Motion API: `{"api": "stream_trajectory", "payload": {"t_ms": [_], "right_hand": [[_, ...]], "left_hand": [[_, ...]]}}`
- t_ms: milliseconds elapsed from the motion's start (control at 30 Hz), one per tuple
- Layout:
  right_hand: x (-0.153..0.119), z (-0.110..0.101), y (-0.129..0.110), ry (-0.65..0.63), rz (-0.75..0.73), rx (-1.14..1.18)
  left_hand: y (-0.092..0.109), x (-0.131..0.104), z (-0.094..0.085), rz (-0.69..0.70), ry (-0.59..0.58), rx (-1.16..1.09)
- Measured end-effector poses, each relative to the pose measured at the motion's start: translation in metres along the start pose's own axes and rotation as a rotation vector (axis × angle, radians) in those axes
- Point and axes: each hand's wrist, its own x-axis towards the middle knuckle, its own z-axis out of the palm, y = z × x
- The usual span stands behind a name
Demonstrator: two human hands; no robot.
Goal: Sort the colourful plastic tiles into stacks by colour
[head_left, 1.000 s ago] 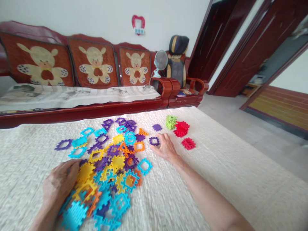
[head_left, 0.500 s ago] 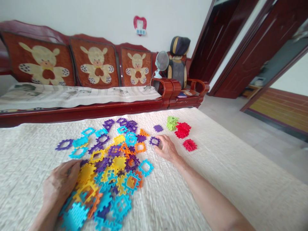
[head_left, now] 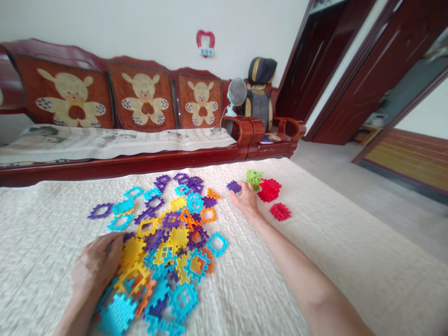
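My right hand (head_left: pixel 247 198) pinches a purple interlocking plastic tile (head_left: pixel 234 186) between thumb and fingers, on or just above the cloth beside the green stack. Fingers hide part of this tile, and the separate purple one seen there earlier cannot be told apart. At the left edge of a mixed pile, my left hand (head_left: pixel 96 263) rests with curled fingers, close to a yellow tile (head_left: pixel 133 252). A bit of purple shows by its fingertips; whether it grips that is hidden. The pile also holds blue tiles (head_left: pixel 184 301), orange tiles (head_left: pixel 209 214) and purple tiles (head_left: pixel 171 219), some solid, some window-like frames.
A stack of green tiles (head_left: pixel 254 177) stands past my right hand, with red tiles (head_left: pixel 269 190) and another red stack (head_left: pixel 280 211) to its right. A cream textured cloth (head_left: pixel 336 242) covers the table. Behind it are a wooden sofa (head_left: pixel 150 156) and a small fan (head_left: pixel 237 92).
My right hand has carried the purple frame tile away from the pile, to where a lone purple tile lay. My left hand stays by the pile. The view has shifted slightly.
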Motion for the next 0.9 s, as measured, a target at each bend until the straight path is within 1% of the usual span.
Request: {"api": "stream_trajectory", "payload": {"t_ms": [133, 233, 333, 533, 667, 733, 800, 833, 900], "right_hand": [[0.010, 0.013, 0.006, -0.001, 0.028, -0.056], [0.009, 0.017, 0.010, -0.005, 0.023, -0.071], [0.008, 0.018, 0.012, -0.013, 0.040, -0.078], [0.009, 0.022, 0.016, 0.011, 0.011, -0.064], [0.009, 0.015, 0.009, -0.008, -0.004, -0.071], [0.009, 0.009, -0.001, 0.009, -0.056, -0.056], [0.007, 0.003, -0.014, -0.001, -0.178, 0.018], [0.005, 0.001, -0.020, -0.037, -0.259, 0.074], [0.002, -0.002, -0.031, -0.161, -0.413, 0.180]], "left_hand": [[-0.009, 0.003, 0.006, 0.037, 0.052, 0.005], [-0.014, 0.004, 0.009, 0.081, 0.100, 0.021], [-0.016, 0.004, 0.010, 0.103, 0.120, 0.022], [-0.012, 0.001, 0.009, 0.123, 0.151, -0.018], [-0.006, -0.002, 0.005, 0.085, 0.117, -0.015], [-0.004, -0.004, 0.004, 0.075, 0.108, -0.014], [-0.004, -0.004, 0.003, 0.084, 0.108, -0.022], [-0.004, -0.004, 0.003, 0.090, 0.110, -0.028], [-0.007, -0.004, 0.005, 0.099, 0.122, -0.041]]}}
